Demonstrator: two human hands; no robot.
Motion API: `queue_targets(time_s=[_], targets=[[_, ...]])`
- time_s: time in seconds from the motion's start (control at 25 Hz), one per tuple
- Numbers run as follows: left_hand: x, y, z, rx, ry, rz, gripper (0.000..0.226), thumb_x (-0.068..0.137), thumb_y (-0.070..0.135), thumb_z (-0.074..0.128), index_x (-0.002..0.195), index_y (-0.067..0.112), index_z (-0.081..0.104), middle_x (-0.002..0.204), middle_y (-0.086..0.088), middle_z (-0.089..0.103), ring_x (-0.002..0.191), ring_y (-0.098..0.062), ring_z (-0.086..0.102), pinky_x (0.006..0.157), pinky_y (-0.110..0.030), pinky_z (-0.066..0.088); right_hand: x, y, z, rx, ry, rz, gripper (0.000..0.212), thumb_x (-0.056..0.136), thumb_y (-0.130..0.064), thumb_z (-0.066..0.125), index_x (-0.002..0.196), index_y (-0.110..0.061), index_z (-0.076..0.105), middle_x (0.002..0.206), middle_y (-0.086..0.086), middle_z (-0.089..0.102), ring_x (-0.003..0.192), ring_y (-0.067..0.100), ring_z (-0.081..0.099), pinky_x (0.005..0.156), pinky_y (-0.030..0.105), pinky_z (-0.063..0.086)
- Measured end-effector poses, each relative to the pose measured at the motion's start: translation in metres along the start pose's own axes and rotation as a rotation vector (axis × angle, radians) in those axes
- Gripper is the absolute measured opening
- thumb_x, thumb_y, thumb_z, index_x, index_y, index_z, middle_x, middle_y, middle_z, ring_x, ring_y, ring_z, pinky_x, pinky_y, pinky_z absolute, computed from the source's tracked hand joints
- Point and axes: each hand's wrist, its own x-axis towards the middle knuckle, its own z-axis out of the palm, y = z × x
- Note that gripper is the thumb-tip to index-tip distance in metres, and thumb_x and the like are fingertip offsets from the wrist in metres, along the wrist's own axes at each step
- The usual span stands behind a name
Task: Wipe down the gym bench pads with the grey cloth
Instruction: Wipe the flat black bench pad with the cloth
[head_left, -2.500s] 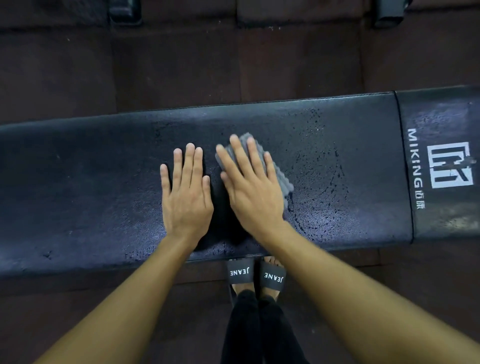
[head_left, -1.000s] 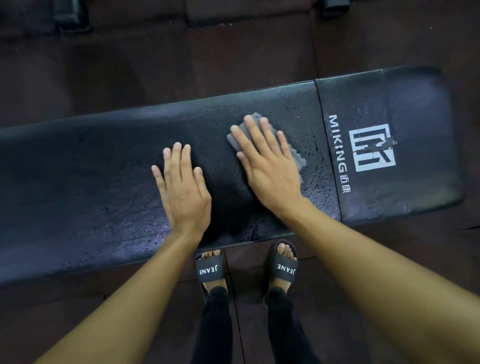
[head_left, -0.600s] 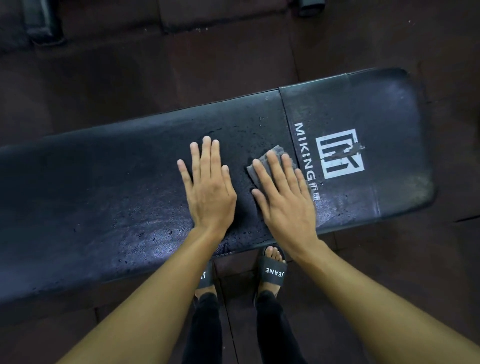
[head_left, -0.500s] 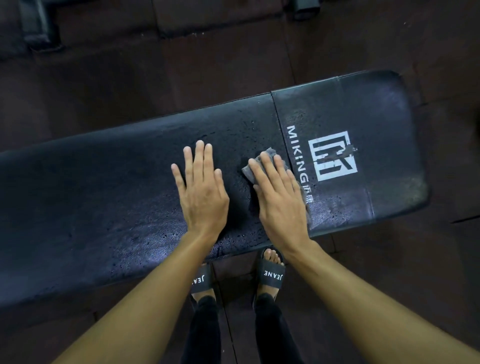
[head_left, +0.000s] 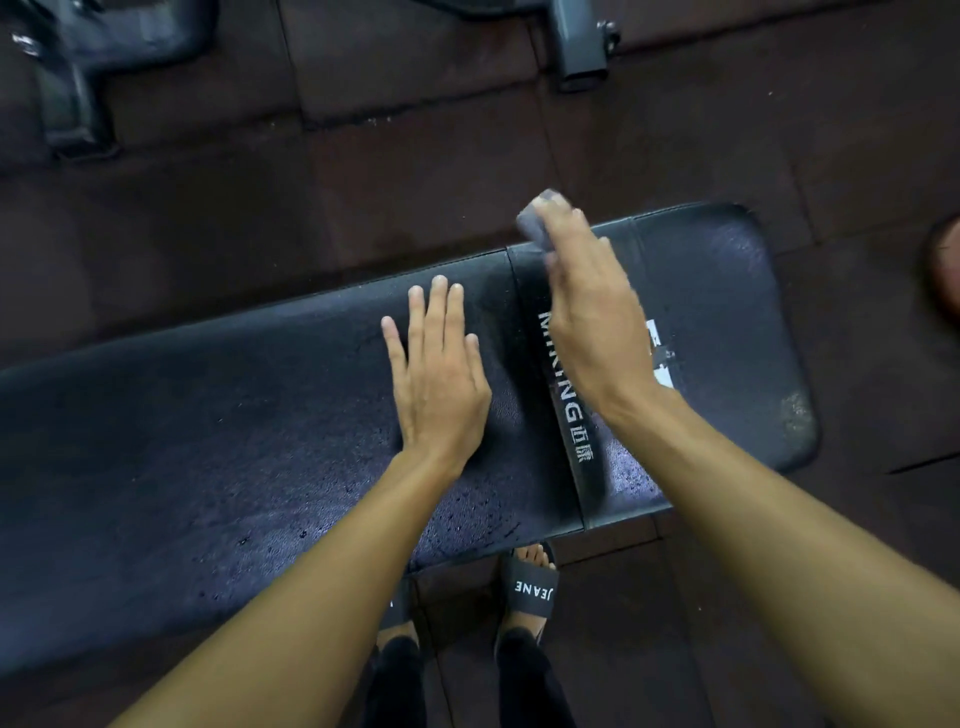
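Note:
A long black bench pad (head_left: 208, 441) runs across the view, its surface wet and speckled. To its right, past a seam, sits the shorter pad (head_left: 727, 322) with a white MIKING logo. My left hand (head_left: 436, 374) lies flat with fingers spread on the long pad, just left of the seam. My right hand (head_left: 592, 312) is blurred over the short pad, reaching toward its far edge. The grey cloth (head_left: 535, 223) sticks out under the fingertips of that hand at the pad's far edge.
Dark rubber floor tiles surround the bench. Grey metal equipment feet stand on the floor at the far left (head_left: 72, 88) and far centre (head_left: 579, 47). My two feet in black slides (head_left: 532, 592) stand under the bench's near edge. A brownish object (head_left: 948, 270) shows at the right border.
My right hand has swept the cloth from the seam near the logo up to the far edge of the short pad. My left hand stays flat, shifted slightly right.

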Motion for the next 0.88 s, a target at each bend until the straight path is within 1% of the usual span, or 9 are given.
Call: queue_targets(time_s=[0.12, 0.2, 0.24, 0.32, 0.48, 0.6, 0.64, 0.76, 0.88], targets=[[0.005, 0.01, 0.017, 0.031, -0.006, -0.011, 0.053, 0.103, 0.024, 0.026, 0.154, 0.009, 0.025, 0.162, -0.003, 0.02, 0.152, -0.02, 0.01, 0.123, -0.05, 0.005, -0.008, 0.034, 0.032, -0.377, -0.193, -0.239, 0.047, 0.105, -0.024, 0.036, 0.152, -0.024, 0.037, 0.159, 0.0, 0.034, 0.149, 0.02, 0.027, 0.12, 0.048, 0.024], [0.006, 0.011, 0.024, 0.073, 0.016, -0.026, 0.053, 0.103, 0.024, 0.026, 0.154, 0.008, 0.023, 0.162, -0.005, 0.02, 0.151, -0.02, 0.011, 0.123, -0.049, 0.007, -0.007, 0.053, 0.041, -0.526, -0.224, -0.368, 0.048, 0.106, -0.035, 0.031, 0.153, -0.027, 0.033, 0.161, -0.001, 0.03, 0.149, 0.019, 0.025, 0.121, 0.046, 0.02], [0.006, 0.01, 0.027, 0.088, 0.023, -0.027, 0.053, 0.103, 0.024, 0.026, 0.154, 0.009, 0.022, 0.163, -0.005, 0.019, 0.151, -0.02, 0.011, 0.123, -0.048, 0.007, 0.001, 0.059, 0.04, -0.552, -0.213, -0.378, 0.048, 0.106, -0.037, 0.029, 0.153, -0.028, 0.032, 0.161, -0.002, 0.029, 0.15, 0.019, 0.024, 0.121, 0.045, 0.019], [0.006, 0.009, 0.027, 0.113, 0.029, -0.03, 0.054, 0.103, 0.024, 0.025, 0.155, 0.01, 0.019, 0.163, -0.004, 0.016, 0.152, -0.019, 0.009, 0.123, -0.047, 0.006, 0.025, 0.068, 0.033, -0.566, -0.158, -0.28, 0.049, 0.106, -0.039, 0.025, 0.154, -0.029, 0.03, 0.162, -0.003, 0.028, 0.15, 0.019, 0.023, 0.121, 0.045, 0.017], [0.004, 0.014, 0.026, 0.137, 0.023, -0.018, 0.054, 0.104, 0.023, 0.027, 0.156, 0.012, 0.017, 0.164, -0.002, 0.014, 0.152, -0.017, 0.006, 0.123, -0.048, 0.006, 0.054, 0.111, -0.014, -0.538, -0.098, 0.072, 0.05, 0.107, -0.041, 0.021, 0.156, -0.033, 0.022, 0.164, -0.007, 0.019, 0.152, 0.017, 0.013, 0.122, 0.041, 0.008], [0.0, 0.016, 0.023, 0.1, 0.025, -0.037, 0.053, 0.104, 0.021, 0.028, 0.155, 0.011, 0.019, 0.163, -0.003, 0.016, 0.152, -0.018, 0.007, 0.123, -0.051, 0.007, 0.03, 0.141, -0.049, -0.531, -0.044, 0.179, 0.05, 0.107, -0.04, 0.021, 0.156, -0.035, 0.017, 0.165, -0.009, 0.013, 0.153, 0.016, 0.008, 0.123, 0.04, 0.009], [-0.003, 0.021, 0.022, 0.085, 0.024, 0.004, 0.052, 0.104, 0.02, 0.028, 0.155, 0.011, 0.021, 0.163, -0.003, 0.018, 0.152, -0.019, 0.008, 0.122, -0.052, 0.007, 0.02, 0.147, -0.056, -0.526, -0.023, 0.22, 0.05, 0.107, -0.04, 0.021, 0.156, -0.036, 0.015, 0.165, -0.01, 0.011, 0.153, 0.015, 0.007, 0.123, 0.04, 0.008], [-0.02, 0.049, 0.027, 0.112, -0.034, 0.269, 0.051, 0.105, 0.024, 0.027, 0.154, 0.01, 0.023, 0.162, -0.003, 0.02, 0.151, -0.021, 0.012, 0.122, -0.054, 0.01, -0.003, 0.154, -0.066, -0.468, 0.029, 0.359, 0.05, 0.107, -0.042, 0.021, 0.156, -0.038, 0.014, 0.166, -0.012, 0.008, 0.153, 0.016, 0.005, 0.124, 0.042, 0.01], [-0.025, 0.067, 0.039, 0.154, -0.101, 0.319, 0.053, 0.106, 0.03, 0.021, 0.155, 0.012, 0.017, 0.164, -0.002, 0.014, 0.152, -0.021, 0.008, 0.121, -0.054, 0.012, -0.035, 0.161, -0.078, -0.434, 0.057, 0.46, 0.05, 0.107, -0.042, 0.022, 0.156, -0.038, 0.014, 0.166, -0.011, 0.008, 0.153, 0.018, 0.008, 0.123, 0.043, 0.015]])
